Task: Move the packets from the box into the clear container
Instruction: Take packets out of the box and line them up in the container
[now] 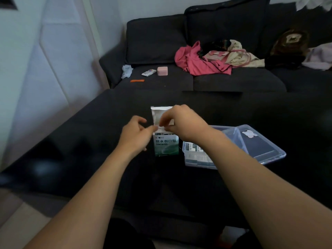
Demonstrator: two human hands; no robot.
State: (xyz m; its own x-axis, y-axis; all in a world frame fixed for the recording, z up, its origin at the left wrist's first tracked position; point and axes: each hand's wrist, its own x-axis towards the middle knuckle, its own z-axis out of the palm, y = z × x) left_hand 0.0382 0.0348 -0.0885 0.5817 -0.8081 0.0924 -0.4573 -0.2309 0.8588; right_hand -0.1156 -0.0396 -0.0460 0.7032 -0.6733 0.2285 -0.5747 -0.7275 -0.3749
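Observation:
A green and white box (pixel 166 144) lies on the dark ottoman with its white top flap (pixel 158 112) open and pointing away from me. My left hand (pixel 136 133) pinches the box's left upper edge with curled fingers. My right hand (pixel 181 121) is over the box mouth, its fingertips pinching something pale there, partly hidden by the fingers. The clear container (pixel 199 155) stands just right of the box with several packets inside. Its clear lid (pixel 258 142) lies tilted against it on the right.
A dark sofa (pixel 233 83) is behind the ottoman, holding pink and beige clothes (pixel 206 60), a pink case (pixel 162 71), a small white packet (pixel 148 72), an orange strip (pixel 137 80) and a brown bag (pixel 291 44). A white wall is at the left.

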